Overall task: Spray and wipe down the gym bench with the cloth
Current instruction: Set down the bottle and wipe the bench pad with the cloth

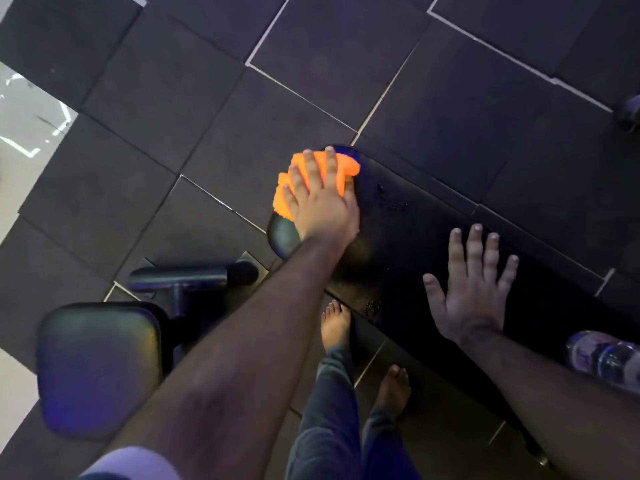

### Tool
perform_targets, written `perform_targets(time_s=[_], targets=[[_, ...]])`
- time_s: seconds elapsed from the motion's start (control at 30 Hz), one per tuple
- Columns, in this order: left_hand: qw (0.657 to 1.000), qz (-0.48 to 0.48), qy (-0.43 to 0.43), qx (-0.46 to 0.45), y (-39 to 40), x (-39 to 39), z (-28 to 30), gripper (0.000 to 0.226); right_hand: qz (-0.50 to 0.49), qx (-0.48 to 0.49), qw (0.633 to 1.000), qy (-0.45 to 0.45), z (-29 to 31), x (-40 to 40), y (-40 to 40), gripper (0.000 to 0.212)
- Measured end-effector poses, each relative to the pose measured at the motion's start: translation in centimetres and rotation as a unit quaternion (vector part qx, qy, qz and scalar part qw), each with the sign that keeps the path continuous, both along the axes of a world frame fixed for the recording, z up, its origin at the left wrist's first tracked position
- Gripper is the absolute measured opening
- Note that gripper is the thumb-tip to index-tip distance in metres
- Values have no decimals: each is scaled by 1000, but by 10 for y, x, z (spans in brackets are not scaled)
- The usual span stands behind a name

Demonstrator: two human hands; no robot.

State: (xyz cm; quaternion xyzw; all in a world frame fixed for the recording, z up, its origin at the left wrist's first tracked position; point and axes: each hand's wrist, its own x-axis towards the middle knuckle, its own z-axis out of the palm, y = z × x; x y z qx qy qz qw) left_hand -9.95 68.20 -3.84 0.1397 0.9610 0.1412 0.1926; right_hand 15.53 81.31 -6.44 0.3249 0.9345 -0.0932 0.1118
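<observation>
Bench [408,237], one, black pad running diagonally, droplets on its surface. Cloth [311,183], one, orange, lying on the bench's far rounded end. Left hand [320,199], arm stretched forward, palm down on the cloth, fingers straight and spread, pressing it flat. Right hand [474,289], held over the bench middle, fingers straight and splayed, holding nothing; contact with the pad cannot be told. Bottle [606,358], one, clear plastic, at the bench's near right edge. Bare feet, two, beside the bench's near side. Second pad [100,365], one, left of the bench.
</observation>
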Motion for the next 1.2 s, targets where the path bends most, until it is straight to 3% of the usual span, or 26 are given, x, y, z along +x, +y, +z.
perform_targets(time_s=[0.07, 0.13, 0.2, 0.3, 0.37, 0.43, 0.5, 0.6, 0.7, 0.77, 0.9, 0.97, 1.03, 1.13, 1.2], targets=[[993, -114, 32, 0, -11, 10, -2, 71, 0, -3, 1000, 1, 0, 0, 0, 86], [954, -291, 66, 0, -59, 12, -6, 80, -2, -5, 1000, 0, 1, -1, 0, 87], [923, -379, 63, -29, -102, -7, -3, 89, -3, -5, 1000, -1, 2, -1, -1, 87], [960, -278, 19, -34, -87, -40, -1, 81, -9, -9, 1000, -6, 2, -1, -2, 88], [987, -157, -17, -9, -30, -49, 5, 71, -11, -8, 1000, -10, 3, -2, -2, 88], [992, -122, -33, -14, 23, -47, 10, 67, -11, -8, 1000, -8, 3, -2, -2, 88], [972, -232, -12, -30, 43, -24, 13, 67, -10, -4, 1000, -2, 4, -1, -3, 87], [884, -467, 22, -18, -2, 0, 15, 71, -8, -4, 1000, 3, 5, -1, -2, 86], [849, -528, 13, -14, -48, -29, 16, 73, -8, -1, 1000, 11, 4, -1, -3, 86], [862, -504, 24, -38, -41, -44, 15, 74, -10, 6, 1000, 15, 3, -1, -4, 87], [945, -324, -5, -30, 40, 5, 16, 67, -9, 5, 1000, 16, 5, -4, -3, 87], [949, -315, -21, -17, 61, 38, 21, 67, -13, -2, 999, 30, 8, -2, -4, 87], [913, -408, -10, -2, 48, 51, 21, 70, -20, -25, 997, 65, 13, 1, -2, 89], [821, -570, 9, -3, -15, 28, 19, 74, -19, -85, 989, 116, 24, 12, 6, 92], [812, -582, 22, -37, -41, -3, 16, 78, -21, -77, 990, 115, 33, 26, 6, 92]])
